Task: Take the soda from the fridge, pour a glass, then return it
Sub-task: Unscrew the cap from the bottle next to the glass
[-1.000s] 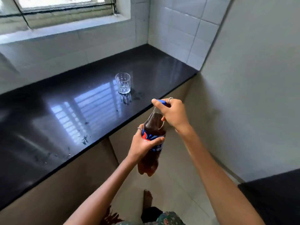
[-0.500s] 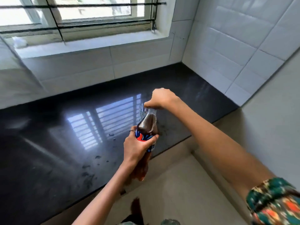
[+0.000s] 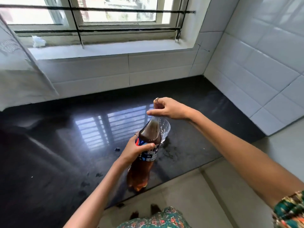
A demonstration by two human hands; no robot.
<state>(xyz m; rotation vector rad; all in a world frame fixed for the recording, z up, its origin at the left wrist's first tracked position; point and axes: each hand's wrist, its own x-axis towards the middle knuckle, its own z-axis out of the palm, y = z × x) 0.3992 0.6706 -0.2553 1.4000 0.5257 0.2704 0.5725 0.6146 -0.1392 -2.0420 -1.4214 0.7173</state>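
Observation:
A plastic soda bottle (image 3: 144, 165) of dark cola with a blue, red and white label is held upright above the black countertop (image 3: 65, 145). My left hand (image 3: 136, 149) wraps around its label. My right hand (image 3: 167, 108) grips the top of the bottle's neck, and its fingers cover the cap. A clear patterned glass (image 3: 165, 130) stands on the counter right behind the bottle, partly hidden by it.
White tiled walls (image 3: 263, 63) enclose the counter at the back and right. A barred window (image 3: 98, 17) with a sill sits above the back wall. Dark spots and smears lie on the counter near the glass. Beige floor (image 3: 213, 195) lies below the counter's front edge.
I have come closer to the counter and the view has tilted up. The bottle, in both hands, now hangs over the counter in front of the glass.

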